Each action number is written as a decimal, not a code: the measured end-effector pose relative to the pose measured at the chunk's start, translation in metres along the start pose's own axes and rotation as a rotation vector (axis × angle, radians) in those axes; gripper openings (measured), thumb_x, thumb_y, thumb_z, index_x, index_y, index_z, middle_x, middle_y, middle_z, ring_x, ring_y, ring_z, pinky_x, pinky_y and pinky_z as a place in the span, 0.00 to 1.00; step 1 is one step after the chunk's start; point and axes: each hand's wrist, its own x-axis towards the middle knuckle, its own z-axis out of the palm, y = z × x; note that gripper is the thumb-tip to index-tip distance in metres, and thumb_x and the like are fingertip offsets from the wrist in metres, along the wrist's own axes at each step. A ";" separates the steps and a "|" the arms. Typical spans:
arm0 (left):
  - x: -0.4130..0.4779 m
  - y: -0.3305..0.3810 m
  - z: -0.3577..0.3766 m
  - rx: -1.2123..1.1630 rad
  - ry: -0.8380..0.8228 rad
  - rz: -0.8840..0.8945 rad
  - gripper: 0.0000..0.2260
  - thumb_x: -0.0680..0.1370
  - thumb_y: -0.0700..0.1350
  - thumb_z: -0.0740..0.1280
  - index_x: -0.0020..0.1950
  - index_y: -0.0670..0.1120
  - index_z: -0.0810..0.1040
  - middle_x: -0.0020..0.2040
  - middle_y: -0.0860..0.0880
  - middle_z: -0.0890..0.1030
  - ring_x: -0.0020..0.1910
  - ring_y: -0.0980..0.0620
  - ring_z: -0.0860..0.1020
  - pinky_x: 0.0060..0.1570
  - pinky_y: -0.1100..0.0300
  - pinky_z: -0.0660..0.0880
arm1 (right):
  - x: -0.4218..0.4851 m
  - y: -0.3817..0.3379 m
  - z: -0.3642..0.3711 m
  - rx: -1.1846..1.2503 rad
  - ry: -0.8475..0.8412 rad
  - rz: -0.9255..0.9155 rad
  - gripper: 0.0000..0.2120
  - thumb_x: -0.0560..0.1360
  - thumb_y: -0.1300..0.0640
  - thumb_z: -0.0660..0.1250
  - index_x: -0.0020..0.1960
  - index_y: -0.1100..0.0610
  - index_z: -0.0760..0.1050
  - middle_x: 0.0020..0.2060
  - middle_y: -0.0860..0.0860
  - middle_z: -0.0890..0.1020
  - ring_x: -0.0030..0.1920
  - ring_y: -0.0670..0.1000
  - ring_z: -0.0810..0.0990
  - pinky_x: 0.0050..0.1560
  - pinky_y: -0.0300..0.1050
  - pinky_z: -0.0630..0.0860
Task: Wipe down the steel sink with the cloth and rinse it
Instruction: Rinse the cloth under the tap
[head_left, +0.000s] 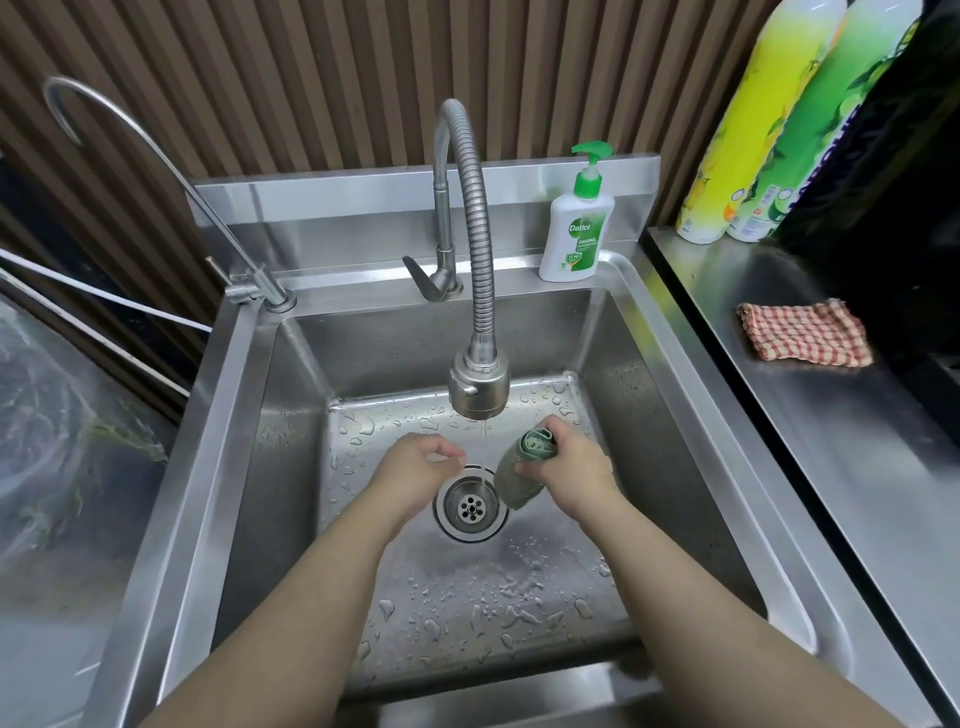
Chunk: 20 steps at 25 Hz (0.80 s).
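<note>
Two bare forearms reach in over the near edge of the steel sink (291, 467), above a basin floor beaded with water drops. Just past them sits the round drain (471, 506), right between the hands. The left grip (415, 467) hangs just left of the drain, fingers curled in toward the thumb, nothing in them. The right grip (569, 462) is clamped round the green cloth (511, 486). It's rolled into a tight bundle, held above the sink floor just right of the drain, one end poking up past the thumb, the other pointing down toward the drain rim. A thin stream of water (483, 441) runs down between the two grips, just beside the cloth, and lands at the far edge of the drain. It comes from the faucet head (479, 387), hanging on a ribbed hose that arches up from the back ledge, with the lever (425, 280) at its foot. Off to the right, on the steel table (831, 467), a red checked cloth (805, 335) lies folded, well apart from the sink. On the back right corner of the ledge stands a white soap bottle (574, 234) with a green pump. On the back left corner there's a thin gooseneck tap (156, 150). Farthest off, a yellow bottle (748, 119) and a green bottle (810, 130) stand side by side at the table's far end, by the brown slatted wall (311, 78)
</note>
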 end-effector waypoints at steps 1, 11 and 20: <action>0.003 0.003 -0.002 0.057 0.021 0.047 0.05 0.73 0.44 0.69 0.37 0.49 0.78 0.46 0.51 0.76 0.47 0.52 0.73 0.43 0.62 0.66 | -0.001 -0.001 -0.003 -0.085 0.017 -0.007 0.10 0.70 0.54 0.71 0.43 0.50 0.69 0.40 0.48 0.81 0.44 0.53 0.75 0.54 0.50 0.66; 0.034 0.031 -0.026 -0.116 -0.008 0.123 0.06 0.76 0.42 0.65 0.42 0.54 0.76 0.43 0.51 0.77 0.41 0.53 0.74 0.38 0.62 0.69 | 0.006 -0.003 -0.006 -0.152 0.091 -0.051 0.10 0.70 0.49 0.71 0.44 0.45 0.69 0.44 0.44 0.72 0.50 0.48 0.65 0.52 0.47 0.60; 0.103 0.097 -0.054 -0.544 0.027 0.032 0.31 0.77 0.37 0.58 0.74 0.57 0.50 0.25 0.49 0.73 0.24 0.55 0.65 0.21 0.65 0.59 | 0.022 -0.010 -0.003 0.028 0.121 -0.076 0.12 0.66 0.54 0.75 0.39 0.48 0.71 0.41 0.45 0.76 0.47 0.50 0.73 0.53 0.51 0.67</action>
